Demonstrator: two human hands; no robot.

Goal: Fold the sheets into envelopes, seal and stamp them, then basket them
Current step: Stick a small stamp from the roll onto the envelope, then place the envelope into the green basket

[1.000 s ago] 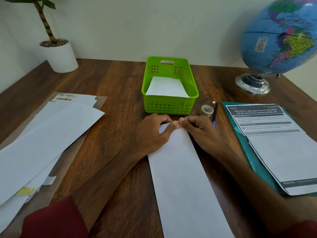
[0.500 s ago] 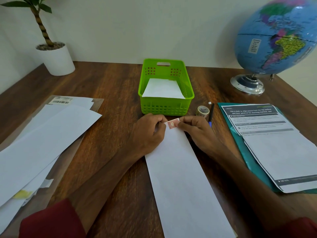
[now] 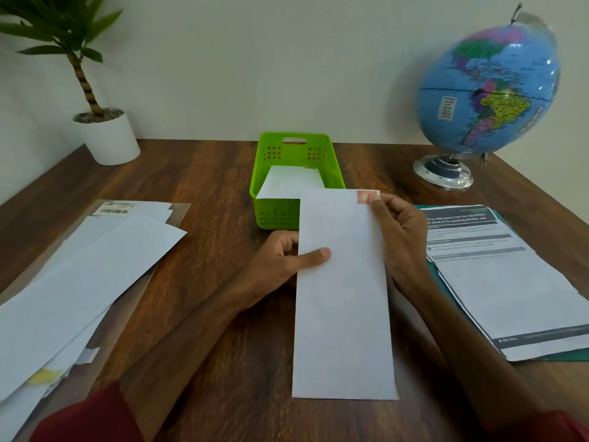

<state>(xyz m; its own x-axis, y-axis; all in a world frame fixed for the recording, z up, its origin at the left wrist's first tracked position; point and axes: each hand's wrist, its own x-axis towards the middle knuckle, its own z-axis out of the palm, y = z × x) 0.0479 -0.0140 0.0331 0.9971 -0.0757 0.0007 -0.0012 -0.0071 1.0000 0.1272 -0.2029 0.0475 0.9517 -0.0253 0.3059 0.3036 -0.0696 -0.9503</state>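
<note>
A long white envelope (image 3: 344, 307) is raised off the wooden table, its far end overlapping the front of the green basket (image 3: 274, 215). A small reddish stamp (image 3: 364, 197) sits at its top right corner. My left hand (image 3: 287, 260) grips the envelope's left edge, thumb on top. My right hand (image 3: 401, 237) holds the right edge, its thumb beside the stamp. Inside the basket lies another white envelope (image 3: 290, 183).
A stack of white sheets (image 3: 79, 282) on a clear folder lies at the left. Printed papers (image 3: 503, 272) on a teal folder lie at the right. A globe (image 3: 487, 90) stands back right, a potted plant (image 3: 105, 135) back left.
Both hands have lifted the stamped envelope off the table and raised its far end toward the basket. The tape roll and pen are now hidden behind it.
</note>
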